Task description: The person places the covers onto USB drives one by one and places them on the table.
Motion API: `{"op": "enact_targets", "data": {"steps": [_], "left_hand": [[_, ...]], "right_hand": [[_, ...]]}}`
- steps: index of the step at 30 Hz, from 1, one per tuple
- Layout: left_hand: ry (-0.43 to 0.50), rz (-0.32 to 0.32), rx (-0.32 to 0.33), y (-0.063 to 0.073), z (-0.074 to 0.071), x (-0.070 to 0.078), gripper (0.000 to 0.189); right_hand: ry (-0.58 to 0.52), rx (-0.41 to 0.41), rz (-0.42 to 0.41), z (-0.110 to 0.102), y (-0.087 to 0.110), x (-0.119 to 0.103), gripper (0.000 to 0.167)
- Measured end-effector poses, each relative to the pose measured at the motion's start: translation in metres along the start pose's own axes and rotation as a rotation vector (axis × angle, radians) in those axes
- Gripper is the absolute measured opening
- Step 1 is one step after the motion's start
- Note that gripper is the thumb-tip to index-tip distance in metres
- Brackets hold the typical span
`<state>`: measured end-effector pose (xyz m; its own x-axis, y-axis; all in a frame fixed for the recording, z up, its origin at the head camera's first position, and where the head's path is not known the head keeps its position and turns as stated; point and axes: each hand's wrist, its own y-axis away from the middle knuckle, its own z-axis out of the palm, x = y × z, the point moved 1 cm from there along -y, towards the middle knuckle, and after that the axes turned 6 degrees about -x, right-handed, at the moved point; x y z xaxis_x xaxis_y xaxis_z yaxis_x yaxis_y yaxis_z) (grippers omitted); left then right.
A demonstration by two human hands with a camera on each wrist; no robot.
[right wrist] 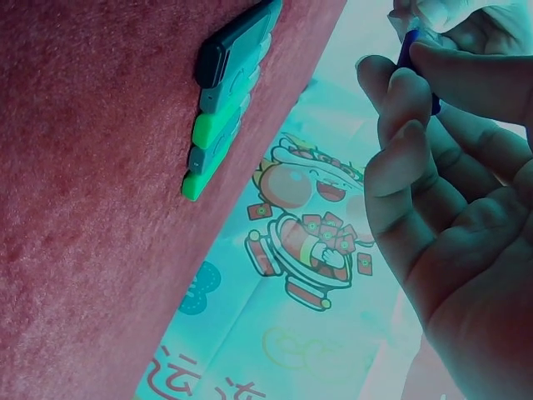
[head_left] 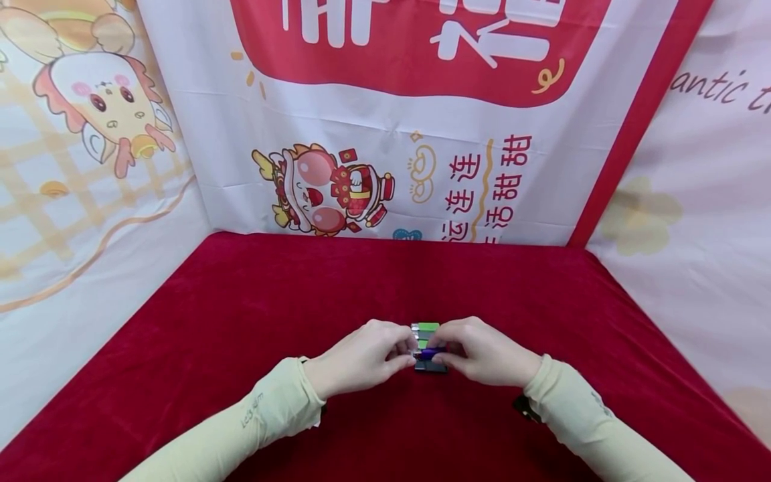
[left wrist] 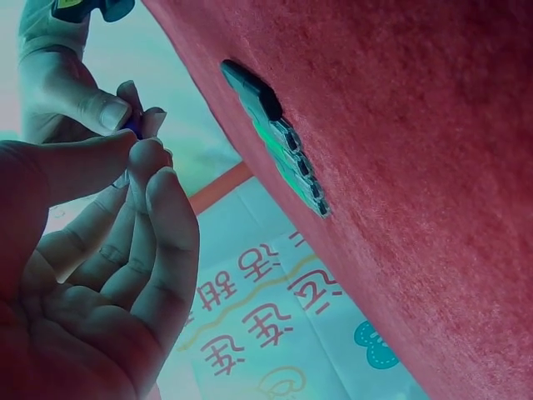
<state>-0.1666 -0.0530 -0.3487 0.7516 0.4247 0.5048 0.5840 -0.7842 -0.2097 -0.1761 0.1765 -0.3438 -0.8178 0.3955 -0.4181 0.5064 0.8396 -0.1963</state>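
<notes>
A small purple lighter (head_left: 430,353) is held up between both hands, its silver end toward the left. My left hand (head_left: 371,355) pinches that end between thumb and fingertips. The right hand (head_left: 480,353) grips the purple body with thumb and fingers; in the right wrist view the lighter (right wrist: 408,52) shows between the two hands. Just beyond, a row of green and grey lighters (right wrist: 218,125) lies side by side on the cloth, metal tops to the left. A flat black piece (right wrist: 237,52) sits at the near end of this row.
A dark red cloth (head_left: 289,288) covers the table. White printed sheets rise along its back (head_left: 385,114) and both sides. Long pale sleeves (head_left: 265,408) cover the forearms, with a dark device (head_left: 527,407) under the right wrist.
</notes>
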Motion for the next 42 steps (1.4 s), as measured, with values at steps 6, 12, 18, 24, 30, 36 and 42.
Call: {"op": "enact_targets", "data": {"steps": [6, 12, 18, 24, 30, 36, 42], "left_hand": [[-0.004, 0.015, -0.005, 0.0002, -0.0003, 0.0019, 0.012], [-0.024, 0.024, 0.001, 0.0001, 0.0008, 0.0010, 0.012], [-0.021, 0.038, -0.002, -0.0009, 0.0016, 0.0000, 0.011], [-0.032, 0.028, 0.018, -0.0001, -0.0005, -0.0001, 0.012], [-0.035, -0.006, 0.023, 0.0010, 0.0000, -0.0001, 0.012], [-0.037, -0.019, 0.015, 0.0016, 0.0007, -0.0006, 0.009], [-0.034, -0.062, -0.016, 0.0019, 0.0013, -0.0029, 0.004]], "right_hand": [[0.001, 0.003, 0.002, -0.0007, -0.0008, -0.0014, 0.016], [-0.011, 0.011, 0.012, 0.0008, -0.0006, -0.0012, 0.017], [-0.022, 0.014, 0.015, 0.0018, -0.0001, -0.0015, 0.017], [-0.026, 0.014, 0.012, 0.0003, -0.0022, -0.0028, 0.018], [-0.039, -0.012, 0.029, 0.0008, -0.0027, -0.0029, 0.018], [-0.020, -0.045, -0.011, 0.0014, -0.0011, -0.0007, 0.024], [-0.001, -0.040, -0.037, 0.0019, -0.0014, 0.0000, 0.025]]}}
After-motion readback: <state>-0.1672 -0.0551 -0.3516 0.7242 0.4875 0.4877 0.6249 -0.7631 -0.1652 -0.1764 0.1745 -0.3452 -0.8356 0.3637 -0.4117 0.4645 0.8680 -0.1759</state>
